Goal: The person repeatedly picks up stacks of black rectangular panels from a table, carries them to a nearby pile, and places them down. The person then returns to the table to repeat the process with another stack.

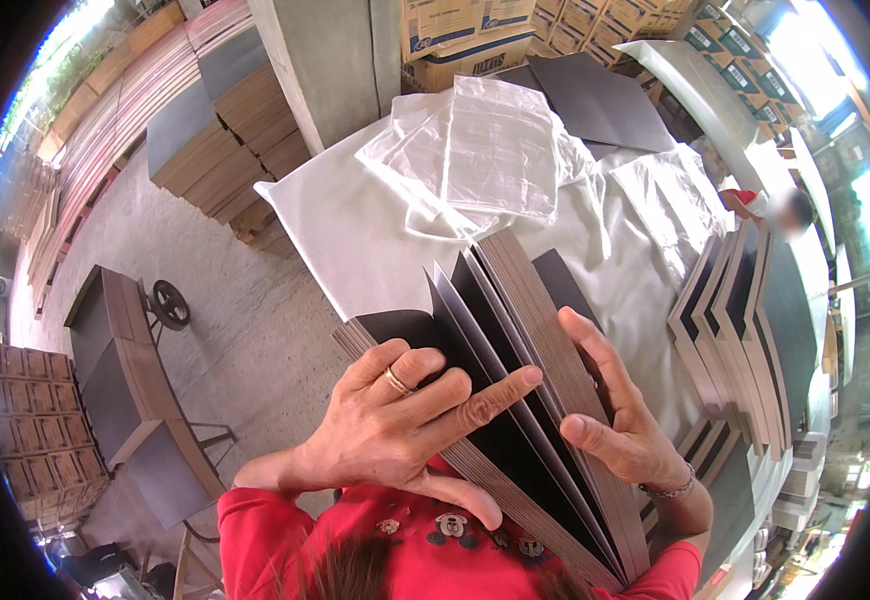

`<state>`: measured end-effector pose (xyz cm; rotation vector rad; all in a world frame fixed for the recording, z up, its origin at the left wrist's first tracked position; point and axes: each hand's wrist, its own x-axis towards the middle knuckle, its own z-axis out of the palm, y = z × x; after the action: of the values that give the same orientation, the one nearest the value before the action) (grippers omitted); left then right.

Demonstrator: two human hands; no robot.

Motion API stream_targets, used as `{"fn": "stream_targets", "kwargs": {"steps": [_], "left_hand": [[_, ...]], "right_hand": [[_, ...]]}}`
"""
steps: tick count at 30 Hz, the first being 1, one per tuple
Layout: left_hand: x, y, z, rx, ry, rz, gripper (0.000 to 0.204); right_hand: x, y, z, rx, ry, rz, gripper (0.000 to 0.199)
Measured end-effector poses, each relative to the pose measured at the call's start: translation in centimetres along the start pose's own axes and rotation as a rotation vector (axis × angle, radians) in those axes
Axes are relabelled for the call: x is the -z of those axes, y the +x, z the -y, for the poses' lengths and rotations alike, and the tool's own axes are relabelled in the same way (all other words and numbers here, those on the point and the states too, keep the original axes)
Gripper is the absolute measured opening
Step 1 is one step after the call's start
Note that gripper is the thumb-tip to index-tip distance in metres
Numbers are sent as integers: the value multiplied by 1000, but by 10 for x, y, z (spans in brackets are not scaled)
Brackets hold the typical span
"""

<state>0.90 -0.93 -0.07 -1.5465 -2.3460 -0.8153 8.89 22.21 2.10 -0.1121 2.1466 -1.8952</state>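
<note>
A thick stack of dark sheets with brown edges (530, 320) stands tilted in front of my chest, its sheets fanned apart in the middle. Across the top of the fan lies my left hand (410, 405), with a ring on one finger. Its index finger and thumb are stretched out while the other fingers bend, and no sheet is seen pinched in it. My right hand (620, 415), a bracelet at the wrist, clasps the right part of the stack, thumb on the brown edges and fingers along the outer side. The lower end of the stack rests near my right forearm.
A white-covered table (330, 215) carries clear plastic bags (500, 150), a dark sheet (600, 100) and staggered stacks of dark sheets (740, 330) at right. Pallet stacks (225, 130), a wheel (169, 305) and a long stack on a stand (120, 350) are at left. Cartons (465, 60) stand behind.
</note>
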Motion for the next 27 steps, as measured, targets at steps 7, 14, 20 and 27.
{"fn": "stream_targets", "kwargs": {"steps": [7, 14, 20, 27], "left_hand": [[1, 0, 0, 9, -1, 20, 95], [-2, -1, 1, -11, -7, -20, 94], [-14, -6, 4, -8, -111, -306, 71], [-9, 13, 5, -51, -84, 11, 74]], "right_hand": [[-1, 1, 0, -6, 5, -14, 74], [0, 0, -2, -21, 38, -14, 74], [0, 0, -3, 1, 7, -27, 75], [2, 0, 0, -27, 49, -12, 71]]}}
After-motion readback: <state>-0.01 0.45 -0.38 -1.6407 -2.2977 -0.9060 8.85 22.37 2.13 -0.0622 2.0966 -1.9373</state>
